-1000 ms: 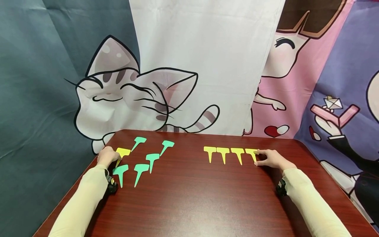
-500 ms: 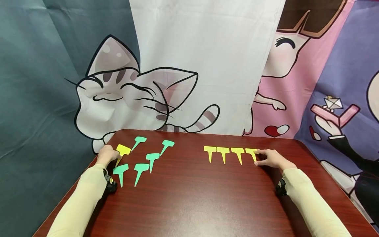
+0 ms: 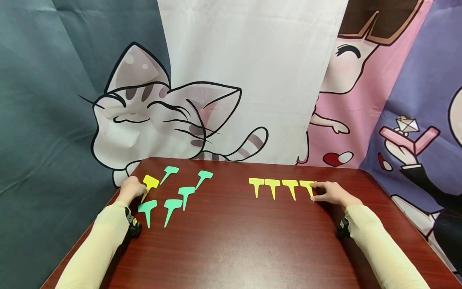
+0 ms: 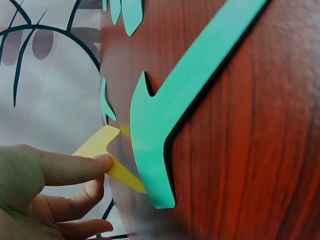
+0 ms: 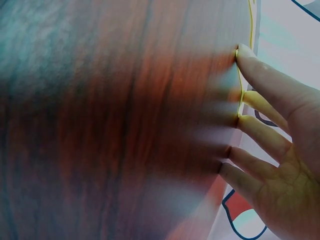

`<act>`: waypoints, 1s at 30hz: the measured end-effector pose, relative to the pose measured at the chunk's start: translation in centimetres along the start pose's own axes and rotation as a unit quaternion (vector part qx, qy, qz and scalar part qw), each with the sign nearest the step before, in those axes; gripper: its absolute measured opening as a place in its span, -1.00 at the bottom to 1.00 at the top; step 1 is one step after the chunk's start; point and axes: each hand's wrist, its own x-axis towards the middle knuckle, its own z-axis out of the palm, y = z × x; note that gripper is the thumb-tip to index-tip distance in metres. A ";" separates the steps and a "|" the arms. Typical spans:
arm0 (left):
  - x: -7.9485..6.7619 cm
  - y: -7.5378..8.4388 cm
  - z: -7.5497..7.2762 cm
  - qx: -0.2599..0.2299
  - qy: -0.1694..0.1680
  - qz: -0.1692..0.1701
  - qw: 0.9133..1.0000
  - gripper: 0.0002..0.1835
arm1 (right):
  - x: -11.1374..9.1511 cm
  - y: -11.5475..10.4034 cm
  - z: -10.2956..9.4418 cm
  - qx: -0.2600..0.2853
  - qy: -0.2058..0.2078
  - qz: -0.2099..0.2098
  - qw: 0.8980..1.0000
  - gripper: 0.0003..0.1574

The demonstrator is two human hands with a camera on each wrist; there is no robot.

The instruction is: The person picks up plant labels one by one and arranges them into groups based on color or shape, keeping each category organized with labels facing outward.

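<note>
In the head view my left hand (image 3: 131, 190) pinches a yellow T-shaped plant label (image 3: 150, 181) at the table's left side. The left wrist view shows the thumb and fingers of my left hand (image 4: 55, 185) on the yellow label (image 4: 125, 175), which is tilted, its pointed end close by a green plant label (image 4: 152, 140). On the right, my right hand (image 3: 332, 194) rests its spread fingertips at the rightmost of several yellow labels (image 3: 306, 185) in a row. From the right wrist, that hand (image 5: 280, 165) has its thumb and fingers extended against the table along the thin yellow edge.
Several green T-shaped labels lie near the left hand, among them a front one (image 3: 172, 205) and a far one (image 3: 170, 171). Other yellow labels (image 3: 272, 184) stretch leftward from the right hand. Behind the dark red wood table (image 3: 231, 249) hangs a cartoon-printed curtain (image 3: 252, 80).
The yellow label in my left hand has shifted slightly away and turned, its wide end now more tilted. My right hand has stayed in place.
</note>
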 end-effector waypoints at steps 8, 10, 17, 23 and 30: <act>0.4 -0.1 0.5 0.036 0.018 0.017 0.999 -0.77 | -0.1 -0.1 -0.1 0.005 -0.007 0.008 1.000 -0.15; 0.4 -0.1 0.6 0.042 0.022 0.017 0.999 -0.76 | -0.1 -0.1 -0.1 0.005 -0.007 0.008 1.000 -0.16; 0.3 0.1 0.9 0.059 0.048 0.033 0.997 -0.70 | -0.1 -0.1 -0.1 0.007 -0.007 0.010 1.000 -0.15; 0.0 0.4 0.8 0.072 0.071 0.043 0.994 -0.66 | 0.0 -0.1 0.0 0.000 0.001 -0.001 1.000 -0.18; -0.4 0.7 0.7 0.065 0.090 0.052 0.992 -0.62 | 0.0 -0.1 0.0 -0.004 -0.002 -0.004 1.000 -0.19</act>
